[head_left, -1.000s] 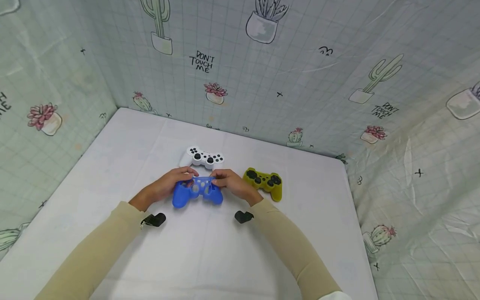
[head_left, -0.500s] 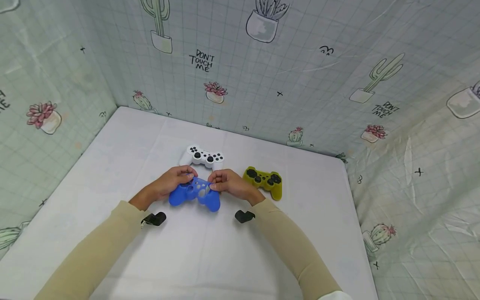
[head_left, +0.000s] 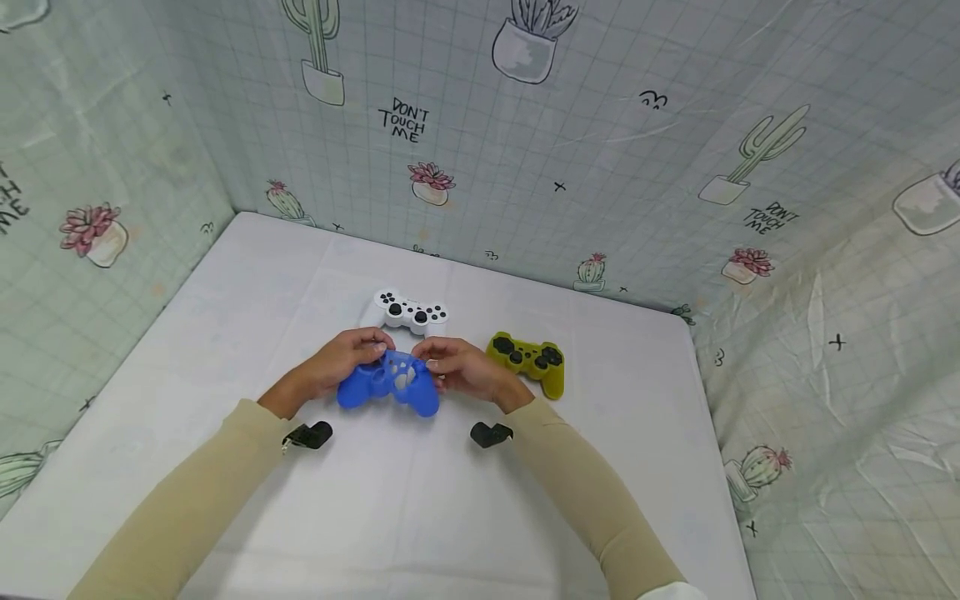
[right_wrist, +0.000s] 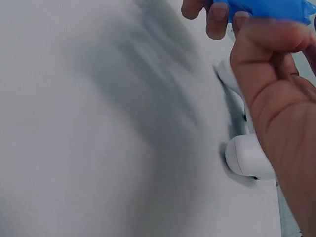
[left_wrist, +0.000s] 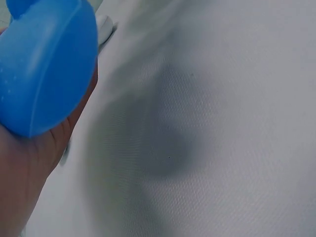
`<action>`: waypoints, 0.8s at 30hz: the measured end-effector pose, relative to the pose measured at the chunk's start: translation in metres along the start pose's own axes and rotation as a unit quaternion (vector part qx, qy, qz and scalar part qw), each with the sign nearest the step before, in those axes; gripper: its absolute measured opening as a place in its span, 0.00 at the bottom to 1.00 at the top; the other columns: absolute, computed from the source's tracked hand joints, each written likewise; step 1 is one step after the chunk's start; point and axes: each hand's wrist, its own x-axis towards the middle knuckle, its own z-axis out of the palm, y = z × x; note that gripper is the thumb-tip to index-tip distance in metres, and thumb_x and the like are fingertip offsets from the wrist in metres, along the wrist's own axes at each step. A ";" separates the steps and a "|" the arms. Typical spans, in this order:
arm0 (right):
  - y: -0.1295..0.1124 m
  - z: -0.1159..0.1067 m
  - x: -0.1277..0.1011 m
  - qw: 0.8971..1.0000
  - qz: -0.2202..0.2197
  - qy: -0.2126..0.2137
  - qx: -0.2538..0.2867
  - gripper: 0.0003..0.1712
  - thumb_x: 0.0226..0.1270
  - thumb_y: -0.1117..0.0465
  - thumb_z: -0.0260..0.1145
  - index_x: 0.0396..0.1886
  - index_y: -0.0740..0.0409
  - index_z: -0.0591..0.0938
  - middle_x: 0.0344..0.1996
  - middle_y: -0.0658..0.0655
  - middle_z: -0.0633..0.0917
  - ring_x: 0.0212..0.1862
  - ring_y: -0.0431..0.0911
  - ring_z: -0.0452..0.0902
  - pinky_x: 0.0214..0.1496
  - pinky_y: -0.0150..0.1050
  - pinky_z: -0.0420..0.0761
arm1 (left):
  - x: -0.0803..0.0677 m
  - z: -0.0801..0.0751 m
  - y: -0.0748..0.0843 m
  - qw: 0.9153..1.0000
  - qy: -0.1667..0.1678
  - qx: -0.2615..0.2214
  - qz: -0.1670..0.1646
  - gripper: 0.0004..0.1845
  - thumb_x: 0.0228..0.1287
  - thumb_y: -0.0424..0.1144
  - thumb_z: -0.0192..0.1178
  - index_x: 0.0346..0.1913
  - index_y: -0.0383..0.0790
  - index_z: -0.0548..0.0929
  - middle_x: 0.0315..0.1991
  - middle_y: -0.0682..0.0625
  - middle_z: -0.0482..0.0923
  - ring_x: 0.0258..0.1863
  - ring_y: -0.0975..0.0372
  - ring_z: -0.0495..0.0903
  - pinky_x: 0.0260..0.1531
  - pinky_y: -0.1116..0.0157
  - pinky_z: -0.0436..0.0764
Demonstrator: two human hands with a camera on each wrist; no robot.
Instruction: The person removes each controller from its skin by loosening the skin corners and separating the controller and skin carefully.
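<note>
A blue silicone game controller cover with cut-out holes is held above the white table. My left hand pinches its upper left corner, thumb on the front face. On the other side, my right hand grips the upper right corner. One rounded grip of the blue cover fills the upper left of the left wrist view. In the right wrist view only a strip of the blue cover shows behind the fingers. Just behind both hands lies a white game controller, its lower part hidden.
A yellow-green game controller with black buttons lies right of my right hand. Black wrist camera mounts stick out from the sleeves. Cloth walls with printed cacti rise behind and beside the white table.
The blue cover has shifted slightly left and tilted, its right end first dropping, then lifting a little. Fingers of my right hand have shifted at its upper right corner. The other controllers have stayed put.
</note>
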 end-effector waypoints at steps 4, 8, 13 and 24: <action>-0.003 0.005 -0.002 1.000 0.004 -0.003 0.019 0.18 0.76 0.76 0.50 0.53 0.54 0.77 0.41 0.51 0.81 0.33 0.42 0.73 0.33 0.30 0.75 | -0.001 -0.002 0.000 1.000 -0.003 0.000 -0.001 0.15 0.83 0.38 0.50 0.58 0.28 0.77 0.47 0.52 0.79 0.50 0.58 0.76 0.52 0.66 0.75; -0.006 0.011 -0.004 0.999 0.014 0.027 -0.038 0.15 0.75 0.76 0.55 0.56 0.60 0.73 0.42 0.52 0.81 0.37 0.43 0.78 0.36 0.29 0.82 | -0.002 -0.003 0.000 1.000 -0.001 0.000 0.000 0.14 0.83 0.38 0.50 0.57 0.31 0.78 0.47 0.53 0.79 0.49 0.58 0.77 0.52 0.66 0.76; -0.006 0.016 -0.004 0.980 -0.014 0.072 -0.187 0.11 0.79 0.71 0.56 0.56 0.69 0.78 0.41 0.56 0.81 0.33 0.44 0.76 0.35 0.31 0.79 | -0.003 -0.004 0.000 1.000 0.005 0.001 0.011 0.12 0.83 0.38 0.50 0.55 0.33 0.79 0.47 0.55 0.81 0.50 0.60 0.76 0.53 0.67 0.75; -0.003 0.029 -0.003 0.979 -0.058 0.160 -0.116 0.13 0.83 0.71 0.48 0.54 0.73 0.76 0.41 0.49 0.78 0.46 0.42 0.74 0.50 0.29 0.79 | -0.002 -0.009 -0.005 0.997 0.035 -0.047 0.048 0.08 0.82 0.33 0.51 0.51 0.35 0.79 0.36 0.61 0.82 0.40 0.69 0.81 0.46 0.73 0.80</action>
